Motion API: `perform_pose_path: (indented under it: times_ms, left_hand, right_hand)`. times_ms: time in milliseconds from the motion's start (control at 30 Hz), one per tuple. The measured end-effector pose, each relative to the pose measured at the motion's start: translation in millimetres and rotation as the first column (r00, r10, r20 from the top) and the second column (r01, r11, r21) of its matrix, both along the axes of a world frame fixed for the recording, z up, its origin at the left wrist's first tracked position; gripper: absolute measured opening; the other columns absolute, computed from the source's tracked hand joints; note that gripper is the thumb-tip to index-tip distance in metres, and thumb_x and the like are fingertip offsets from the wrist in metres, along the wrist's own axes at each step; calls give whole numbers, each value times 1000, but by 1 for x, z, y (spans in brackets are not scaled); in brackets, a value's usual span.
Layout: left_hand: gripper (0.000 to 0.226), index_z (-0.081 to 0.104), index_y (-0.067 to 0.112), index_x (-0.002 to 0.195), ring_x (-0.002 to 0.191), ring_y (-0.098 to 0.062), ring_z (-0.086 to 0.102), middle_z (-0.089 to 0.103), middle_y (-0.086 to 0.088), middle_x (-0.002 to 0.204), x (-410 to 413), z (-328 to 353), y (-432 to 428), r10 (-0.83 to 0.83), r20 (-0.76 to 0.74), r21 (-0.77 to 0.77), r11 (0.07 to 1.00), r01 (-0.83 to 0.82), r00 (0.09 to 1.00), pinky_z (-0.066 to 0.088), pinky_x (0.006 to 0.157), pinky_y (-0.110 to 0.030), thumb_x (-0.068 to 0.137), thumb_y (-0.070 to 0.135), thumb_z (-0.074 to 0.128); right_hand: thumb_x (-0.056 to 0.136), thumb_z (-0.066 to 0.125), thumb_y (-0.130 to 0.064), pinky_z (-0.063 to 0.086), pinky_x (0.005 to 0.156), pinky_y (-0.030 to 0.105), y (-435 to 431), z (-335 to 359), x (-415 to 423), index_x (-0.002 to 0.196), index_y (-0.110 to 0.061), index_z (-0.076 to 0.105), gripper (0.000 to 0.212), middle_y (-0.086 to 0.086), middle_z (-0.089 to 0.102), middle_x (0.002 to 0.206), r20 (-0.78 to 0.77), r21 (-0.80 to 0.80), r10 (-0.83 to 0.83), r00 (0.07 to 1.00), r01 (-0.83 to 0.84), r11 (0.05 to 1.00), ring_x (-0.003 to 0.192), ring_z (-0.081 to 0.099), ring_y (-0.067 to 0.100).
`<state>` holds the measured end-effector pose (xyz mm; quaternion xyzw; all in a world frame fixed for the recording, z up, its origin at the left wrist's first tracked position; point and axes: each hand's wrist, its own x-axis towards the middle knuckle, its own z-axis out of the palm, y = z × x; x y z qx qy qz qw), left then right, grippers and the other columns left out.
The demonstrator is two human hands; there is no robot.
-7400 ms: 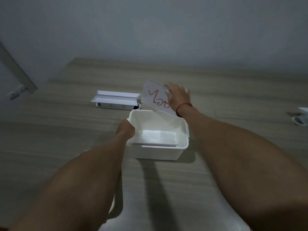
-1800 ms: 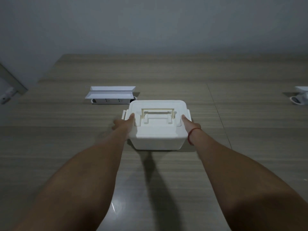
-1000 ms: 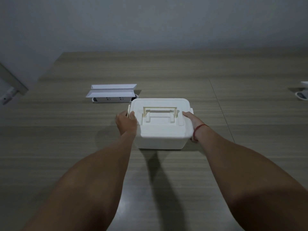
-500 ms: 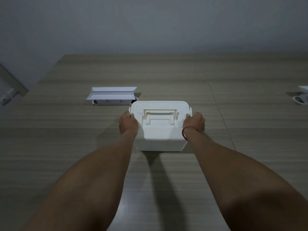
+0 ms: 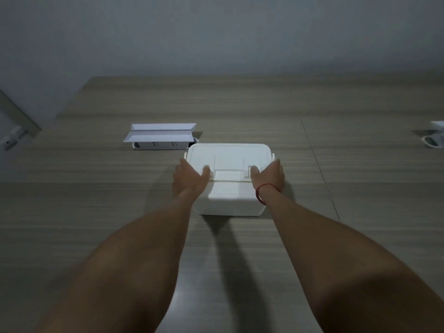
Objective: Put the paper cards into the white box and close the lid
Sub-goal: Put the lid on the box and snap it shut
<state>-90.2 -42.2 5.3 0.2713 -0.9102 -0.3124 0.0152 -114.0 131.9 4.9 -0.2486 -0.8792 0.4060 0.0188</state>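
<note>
The white box [image 5: 229,153] stands in the middle of the wooden table with its lid on. No paper cards show; the lid hides the inside. My left hand [image 5: 189,177] presses against the box's left side, thumb on top of the lid. My right hand [image 5: 269,175], with a red string at the wrist, presses against the right side, its thumb also on the lid. The thin handle [image 5: 230,180] lies along the lid's near edge between my thumbs.
A white power strip [image 5: 161,145] with a folded white piece [image 5: 161,131] lying on it sits behind and left of the box. A small white object [image 5: 435,138] is at the table's far right edge. Beyond the table is a grey wall.
Both hands shifted from the box's end clips; the fingers are now stretched along its sides with thumbs on the lid. The handle, lying toward the far side before, now lies along the near edge.
</note>
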Motion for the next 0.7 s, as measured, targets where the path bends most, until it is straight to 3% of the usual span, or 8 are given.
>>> perform_pose_path:
  times_ms: [200, 533, 700]
  left_hand:
    - [78, 33, -1, 141, 129, -37, 45, 48, -22, 137, -19, -4, 4, 52, -59, -90, 994, -57, 997, 42, 99, -46, 88, 54, 50]
    - [83, 28, 1, 146, 135, -34, 40, 42, -19, 145, -105, -7, -12, 41, -47, -54, 998, -44, 998, 42, 102, -46, 88, 56, 49]
    - [81, 23, 2, 149, 141, -34, 32, 35, -19, 152, -101, -5, -15, 11, -20, 8, 1000, -11, 1000, 38, 106, -49, 91, 54, 46]
  right_hand:
    - [86, 64, -37, 42, 99, 40, -8, -1, -25, 126, 1, 45, 58, 18, 54, 133, -20, 93, -13, 1000, 15, 996, 124, 52, 34]
    - [85, 66, -40, 43, 103, 42, -20, -6, -112, 129, -1, 43, 64, 18, 52, 137, -41, 95, -21, 999, 25, 995, 126, 50, 35]
    - [85, 65, -40, 41, 105, 44, -15, -7, -109, 131, -2, 42, 65, 17, 50, 139, -23, 21, -21, 1000, 21, 1000, 131, 46, 34]
